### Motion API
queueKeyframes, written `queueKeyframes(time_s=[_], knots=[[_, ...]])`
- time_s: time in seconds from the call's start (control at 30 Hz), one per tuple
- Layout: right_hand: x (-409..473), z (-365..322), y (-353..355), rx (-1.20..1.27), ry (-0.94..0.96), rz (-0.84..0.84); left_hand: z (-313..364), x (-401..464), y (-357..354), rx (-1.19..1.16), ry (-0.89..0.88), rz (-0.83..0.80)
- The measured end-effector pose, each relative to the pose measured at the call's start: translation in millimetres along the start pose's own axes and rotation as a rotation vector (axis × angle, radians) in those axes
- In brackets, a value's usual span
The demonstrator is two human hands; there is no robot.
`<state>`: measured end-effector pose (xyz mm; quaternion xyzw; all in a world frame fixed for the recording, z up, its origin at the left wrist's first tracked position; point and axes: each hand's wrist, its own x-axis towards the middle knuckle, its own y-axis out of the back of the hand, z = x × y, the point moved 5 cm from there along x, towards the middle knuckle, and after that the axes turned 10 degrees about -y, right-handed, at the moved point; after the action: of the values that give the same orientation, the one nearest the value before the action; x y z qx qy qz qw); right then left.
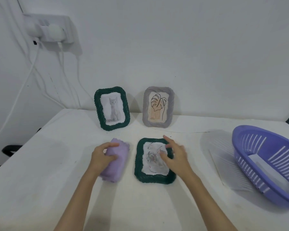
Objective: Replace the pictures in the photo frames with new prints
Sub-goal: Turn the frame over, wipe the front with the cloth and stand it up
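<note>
My left hand curls round a lilac frame, thumb and fingers gripping its upper half; it lies lengthwise near the middle of the table, back or edge toward me (cannot tell which).

My right hand hangs open, fingers spread and slightly blurred, over the upper right part of a dark green frame. That frame lies flat, face up, just beside the lilac one, with a pale print of a rose-like shape inside. Whether my fingertips touch the glass, I cannot tell.

At the right edge sits a purple slotted basket with white sheets inside.

Along the far edge, leaning at the wall: a dark green cat frame on the left, a grey leaf-drawing frame on the right, well apart from my hands.
</note>
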<state>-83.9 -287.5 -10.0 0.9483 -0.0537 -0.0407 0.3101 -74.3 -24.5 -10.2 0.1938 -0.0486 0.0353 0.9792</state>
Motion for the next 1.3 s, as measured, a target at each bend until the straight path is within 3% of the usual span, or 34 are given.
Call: queueKeyframes(time_s=[0.1,0.3,0.4,0.5,0.6,0.7,0.77,0.87,0.97,1.1,1.3], knots=[[-16,-28,-26,0.313,-0.023,-0.204,15,-8,-20,-0.327,-0.01,0.001],[-15,-39,-22,0.411,-0.052,-0.121,40,-15,-62,-0.597,-0.023,-0.101],[-9,-29,-11,0.399,-0.07,-0.09,44,-14,-61,-0.428,-0.132,-0.087],[-6,-17,-6,0.215,-0.077,-0.145,36,-10,-57,-0.272,-0.152,-0.094],[-9,-8,-16,-0.23,-0.077,-0.187,17,-7,-64,-0.099,-0.085,-0.26],[-14,-6,-21,-0.623,-0.034,-0.042,4,-7,-75,0.192,-0.073,-0.492],[-21,-14,-21,-0.671,0.045,0.125,1,-8,-82,0.412,-0.114,-0.577],[-34,-18,-35,-0.8,0.234,0.31,-2,-6,-90,0.539,-0.218,-0.607],[-37,-9,-41,-0.932,0.21,0.34,-9,-4,-93,0.603,-0.264,-0.628],[-29,-6,-27,-0.915,0.186,0.429,-11,-2,-93,0.644,-0.293,-0.633],[18,-11,-31,-0.951,0.156,0.37,-16,-1,-93,0.617,-0.318,-0.669]])
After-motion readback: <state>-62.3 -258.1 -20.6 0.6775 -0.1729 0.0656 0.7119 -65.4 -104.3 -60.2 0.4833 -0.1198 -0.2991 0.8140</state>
